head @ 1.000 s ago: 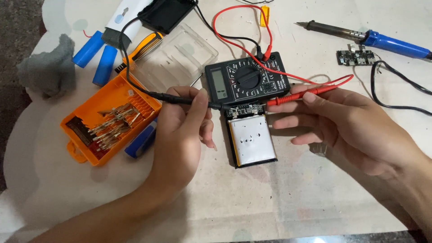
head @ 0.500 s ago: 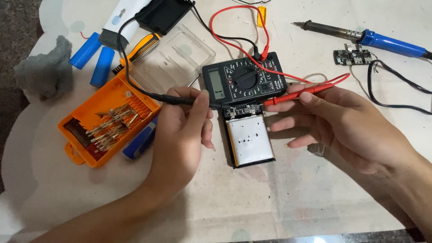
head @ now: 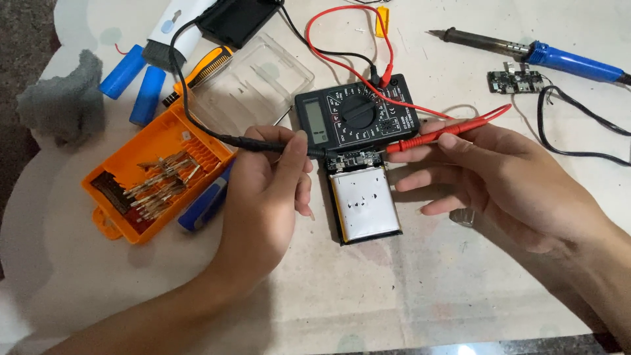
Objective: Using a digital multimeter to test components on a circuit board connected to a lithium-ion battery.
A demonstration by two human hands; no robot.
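Right now both probes are touching the small circuit strip (head: 353, 160) atop the silvery flat battery (head: 365, 205), which is lying between the hands. The left hand (head: 266, 197) is pinching the black probe (head: 263, 144); the right hand (head: 499, 177) is gripping the red probe (head: 447, 131). Just beyond the fingers, the black multimeter (head: 355, 118) is sitting wired up, its display unreadable.

The right hand (head: 506, 177) hides part of the red probe (head: 447, 131); its forearm is cut off.
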